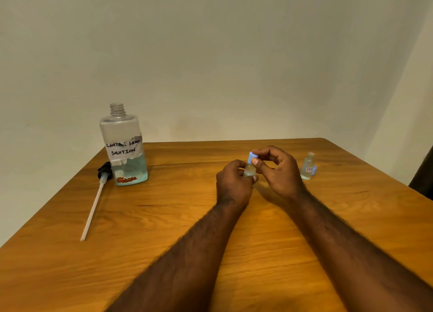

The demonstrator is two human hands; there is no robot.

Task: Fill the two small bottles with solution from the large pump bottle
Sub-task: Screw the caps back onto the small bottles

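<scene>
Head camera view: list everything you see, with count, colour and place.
Large clear plastic bottle with handwritten paper label: 1, pale blue liquid, uncapped, table's far left.
Pump head with dip tube: 1, black and white, lying left of it.
Small clear bottles: 2, one held centre, one standing right.
Round caps: 2, blue, one at held bottle's top, one beside standing bottle.
Wooden table: 1, brown.
Left-hand grip: holds bottle's body.
Right-hand grip: pinches its cap.

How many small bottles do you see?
2. The held bottle is in the left hand, mid-table, right hand pinching its cap; the open bottle stands further right.
</scene>
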